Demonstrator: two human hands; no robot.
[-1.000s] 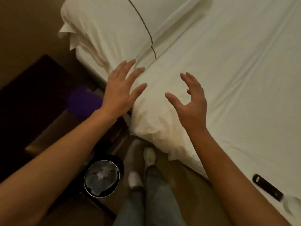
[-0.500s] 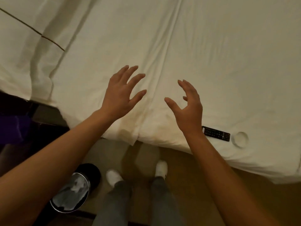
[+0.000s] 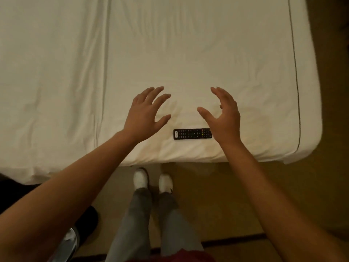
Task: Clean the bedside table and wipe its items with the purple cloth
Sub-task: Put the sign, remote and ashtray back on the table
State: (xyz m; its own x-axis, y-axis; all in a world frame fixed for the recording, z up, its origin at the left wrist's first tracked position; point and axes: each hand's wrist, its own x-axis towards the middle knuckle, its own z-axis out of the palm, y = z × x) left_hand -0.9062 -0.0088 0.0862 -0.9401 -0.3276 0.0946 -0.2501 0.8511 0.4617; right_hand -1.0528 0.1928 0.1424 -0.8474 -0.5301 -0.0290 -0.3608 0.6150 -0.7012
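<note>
A black remote control (image 3: 191, 133) lies flat near the front edge of the white bed (image 3: 170, 53). My left hand (image 3: 144, 115) hovers just left of it, fingers spread, holding nothing. My right hand (image 3: 223, 115) hangs over the remote's right end, fingers apart and curled, also holding nothing. The purple cloth and the bedside table top are out of view.
The bed's right corner (image 3: 309, 144) ends beside brown floor. A round bin (image 3: 69, 242) with a shiny liner stands at the lower left next to a dark piece of furniture (image 3: 11, 193). My feet in white shoes (image 3: 153, 180) stand close to the bed edge.
The view has swung right along the bed, away from the bedside table and purple cloth. The remote now lies between my hands instead of to their right.
</note>
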